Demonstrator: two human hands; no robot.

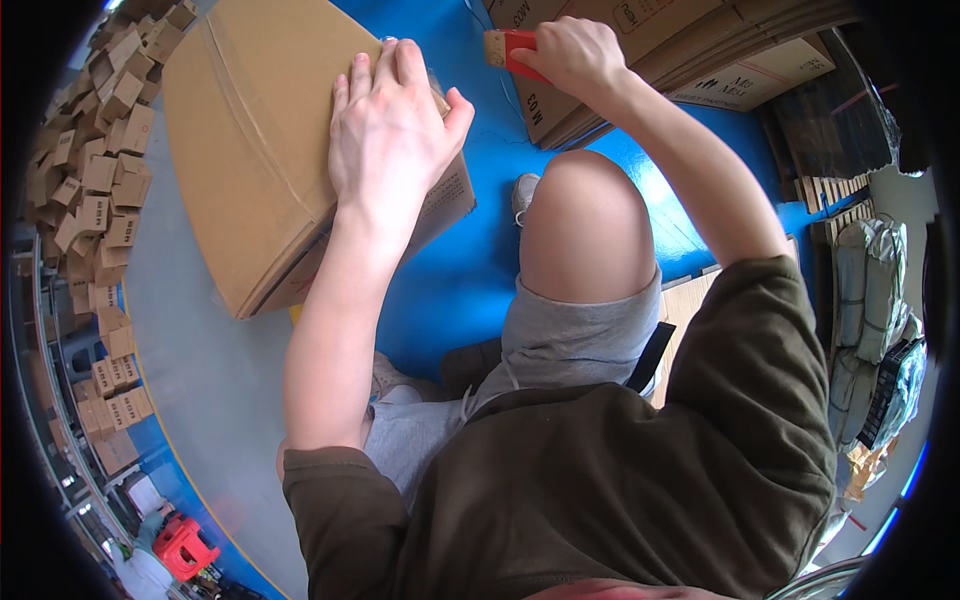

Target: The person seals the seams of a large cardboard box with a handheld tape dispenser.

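A large brown cardboard box (pixel 250 130) lies on its side at the left, a taped seam running along its top face. Flat on the box near its right edge rests my left hand (pixel 390 120), fingers stretched forward and thumb apart. At the upper right, my right hand (pixel 580 50) is wrapped round a red tool with a tan end (pixel 522 48); its exact kind is hard to make out. The tool is held in front of stacked flat cartons, away from the box. What lies under my left palm is hidden.
Flattened cartons (pixel 690 40) lean in a stack at the far right. Many small cardboard boxes (pixel 100 170) are piled along the left. A red plastic stool (pixel 185 547) stands at lower left. Wrapped grey bundles (pixel 868 290) sit at the right. The floor (pixel 440 300) is blue.
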